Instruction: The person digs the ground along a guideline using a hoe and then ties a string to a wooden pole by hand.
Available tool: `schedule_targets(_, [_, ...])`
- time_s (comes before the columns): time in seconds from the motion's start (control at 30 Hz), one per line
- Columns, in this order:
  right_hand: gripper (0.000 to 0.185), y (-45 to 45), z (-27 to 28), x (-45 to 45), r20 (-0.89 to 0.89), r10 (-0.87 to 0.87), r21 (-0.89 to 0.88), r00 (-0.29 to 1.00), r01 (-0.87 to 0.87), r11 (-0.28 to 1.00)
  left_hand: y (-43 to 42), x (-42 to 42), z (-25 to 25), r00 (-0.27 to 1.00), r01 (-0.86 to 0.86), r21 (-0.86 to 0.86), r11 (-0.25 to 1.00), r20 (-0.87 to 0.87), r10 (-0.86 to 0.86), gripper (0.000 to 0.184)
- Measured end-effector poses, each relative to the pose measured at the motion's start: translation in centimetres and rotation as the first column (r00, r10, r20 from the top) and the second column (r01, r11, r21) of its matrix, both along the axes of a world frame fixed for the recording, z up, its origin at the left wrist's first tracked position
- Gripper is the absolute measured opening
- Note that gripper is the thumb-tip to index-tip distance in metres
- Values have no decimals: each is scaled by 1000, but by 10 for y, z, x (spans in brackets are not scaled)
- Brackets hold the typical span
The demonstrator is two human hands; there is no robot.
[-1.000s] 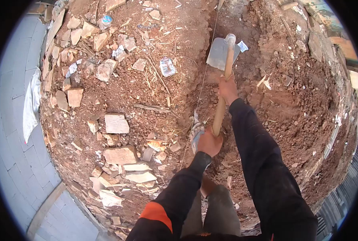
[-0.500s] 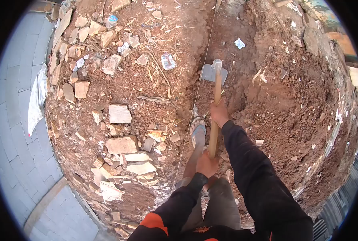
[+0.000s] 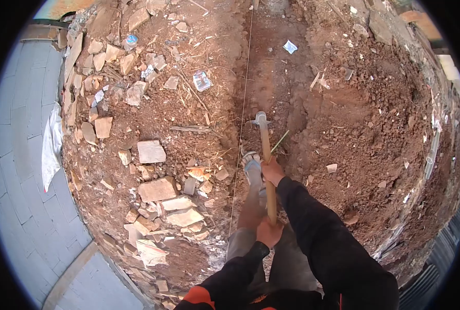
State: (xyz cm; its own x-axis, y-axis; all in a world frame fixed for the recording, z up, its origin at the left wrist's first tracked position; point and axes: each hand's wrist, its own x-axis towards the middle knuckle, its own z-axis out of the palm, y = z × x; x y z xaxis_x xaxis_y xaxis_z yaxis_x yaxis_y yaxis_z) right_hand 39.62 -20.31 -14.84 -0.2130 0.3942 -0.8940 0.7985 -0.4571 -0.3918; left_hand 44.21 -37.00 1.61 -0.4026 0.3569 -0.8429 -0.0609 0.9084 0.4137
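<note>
My left hand is wrapped round the lower end of a hoe's wooden handle. Farther up the same handle, my right hand is closed on it. The metal hoe head is at the far end, down in a shallow dirt trench, its blade seen nearly edge-on. A thin green stalk lies beside the handle above my right hand. My foot in a sandal stands just left of the handle, by a taut string.
Stones and broken slabs lie on the soil at the left, beyond them grey paving with a white sack. Loose reddish soil is heaped at the right. A blue-white wrapper lies in the trench.
The hoe head has been drawn along the trench towards my feet, and both hands have come nearer my body with the handle. The blade now shows more edge-on. The green stalk has come into view.
</note>
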Motion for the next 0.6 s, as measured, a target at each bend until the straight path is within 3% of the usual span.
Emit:
schedule_targets(0.03, [43,7,2,1,8,-35,31,999,35,999,8,-6,2,999,35,31,999,8,-35,39])
schedule_targets(0.07, [40,13,2,-3,-23,-11,75,1000,13,997,14,-15,2,951,-161,-8,987,266,157,41])
schedule_targets(0.13, [36,24,9,10,-37,-1,110,999,5,994,13,-24,12,802,-306,-120,944,502,324,44])
schedule_targets(0.2, [30,52,18,11,-98,1,-86,995,-9,996,5,-38,23,757,-504,0,864,480,442,48])
schedule_targets(0.33, [25,74,83,30,-148,-44,-87,988,31,996,-18,-72,31,749,-578,4,816,398,529,44])
schedule_targets(0.4, [24,81,115,52,-195,-94,-71,976,81,994,-25,-88,42,793,-536,13,844,350,499,42])
schedule_targets(0.5, [28,105,193,112,-193,-32,7,981,34,999,-31,-99,51,867,-458,67,886,252,429,34])
schedule_targets(0.57, [41,117,254,171,-282,19,67,959,0,998,-44,-102,53,897,-401,121,908,252,363,36])
schedule_targets(0.6, [46,123,297,202,-241,-39,43,970,50,998,-49,-102,47,892,-416,153,896,263,369,35])
